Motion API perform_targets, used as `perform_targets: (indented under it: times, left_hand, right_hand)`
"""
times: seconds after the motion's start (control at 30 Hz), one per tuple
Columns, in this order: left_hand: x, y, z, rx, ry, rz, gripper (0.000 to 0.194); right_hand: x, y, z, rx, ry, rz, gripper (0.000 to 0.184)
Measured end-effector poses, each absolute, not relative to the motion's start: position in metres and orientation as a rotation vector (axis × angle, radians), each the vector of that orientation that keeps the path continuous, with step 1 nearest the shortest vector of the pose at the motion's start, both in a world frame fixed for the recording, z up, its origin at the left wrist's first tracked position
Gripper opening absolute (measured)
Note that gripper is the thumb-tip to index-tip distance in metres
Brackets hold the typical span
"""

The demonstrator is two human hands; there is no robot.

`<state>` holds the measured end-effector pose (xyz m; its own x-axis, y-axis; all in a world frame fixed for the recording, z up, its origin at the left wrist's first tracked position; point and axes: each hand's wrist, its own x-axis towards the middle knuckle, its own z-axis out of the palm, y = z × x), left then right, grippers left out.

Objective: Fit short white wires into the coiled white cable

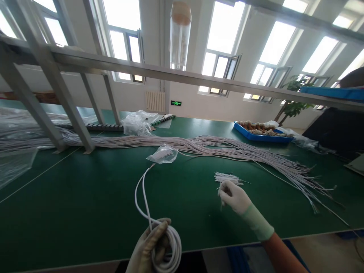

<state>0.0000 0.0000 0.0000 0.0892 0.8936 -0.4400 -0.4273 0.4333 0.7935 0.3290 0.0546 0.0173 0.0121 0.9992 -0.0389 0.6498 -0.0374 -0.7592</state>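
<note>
My left hand (150,246), in a pale glove, is closed around a coil of white cable (174,246) at the table's front edge. From the coil a loop and the cable's ends rise away over the green surface, toward a small clear plastic bag (163,154). My right hand (231,195), gloved too, has its fingers pinched on a thin white strip that hangs down from them. Just beyond those fingers lies a small pile of thin white strips (227,178), perhaps cable ties; their exact kind is too small to make out.
A long bundle of pale cables (193,144) runs across the green table (85,212). Behind it sit crumpled plastic bags (138,123) and a blue tray (263,137) of brownish parts. A metal shelf frame (159,74) stands over the left and back, bearing a clear jar (180,38).
</note>
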Motion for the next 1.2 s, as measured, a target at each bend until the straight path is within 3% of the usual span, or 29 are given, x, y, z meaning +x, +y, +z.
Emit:
perform_targets:
  times: [0.23, 0.47, 0.57, 0.7, 0.83, 1.07, 1.2]
  left_hand:
    - [0.004, -0.004, -0.005, 0.317, 1.026, 1.062, 0.025]
    - [-0.005, -0.01, -0.015, 0.536, 1.027, 1.097, 0.025]
    - [-0.01, -0.015, -0.028, 0.712, 1.099, 1.169, 0.034]
    - [-0.012, -0.016, -0.028, 0.84, 1.149, 1.206, 0.036]
    - [-0.008, -0.011, -0.006, 0.653, 1.1, 1.102, 0.015]
    - [-0.006, -0.008, 0.015, 0.535, 1.108, 1.09, 0.014]
    - [-0.003, -0.009, 0.012, 0.489, 1.03, 1.099, 0.014]
  right_hand:
    - [0.223, 0.01, -0.013, -1.146, -1.014, 1.238, 0.032]
    - [0.172, 0.004, -0.033, -1.023, -0.512, 1.468, 0.043]
    - [0.151, -0.005, -0.041, -0.965, -0.369, 1.579, 0.043]
    - [0.128, -0.015, -0.049, -0.937, -0.369, 1.601, 0.038]
    - [0.126, -0.017, -0.045, -0.914, -0.453, 1.64, 0.033]
    - [0.147, -0.014, -0.038, -0.943, -0.556, 1.61, 0.045]
    - [0.145, -0.016, -0.043, -1.026, -0.589, 1.589, 0.042]
